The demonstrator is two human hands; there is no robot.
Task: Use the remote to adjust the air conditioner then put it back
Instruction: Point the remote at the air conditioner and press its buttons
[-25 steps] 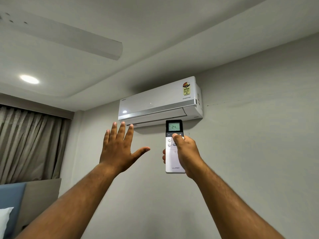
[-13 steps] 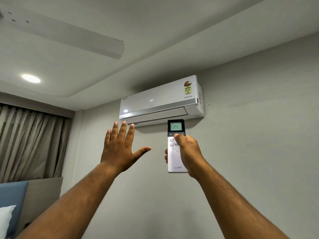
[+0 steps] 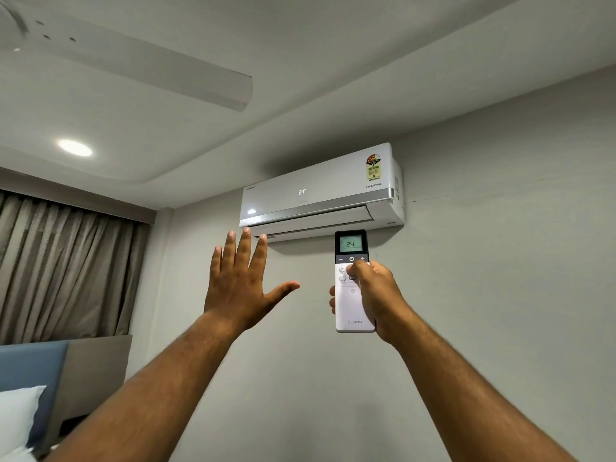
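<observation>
A white air conditioner (image 3: 320,191) hangs high on the grey wall, its front showing a lit 24. Just below its right half, my right hand (image 3: 376,291) holds a white remote (image 3: 351,305) upright, pointed up at the unit; my thumb rests on the buttons under the black top, whose green screen reads 24. My left hand (image 3: 238,278) is raised to the left of the remote, palm toward the unit, fingers spread and holding nothing, with its fingertips just under the unit's flap.
A ceiling fan blade (image 3: 133,58) crosses the upper left near a round ceiling light (image 3: 75,147). Beige curtains (image 3: 63,268) hang at the left. A blue headboard (image 3: 30,365) and white pillow (image 3: 16,418) sit at the lower left.
The number 24 has lit up on the air conditioner's front panel, which was dark a second ago. Both hands stay almost where they were.
</observation>
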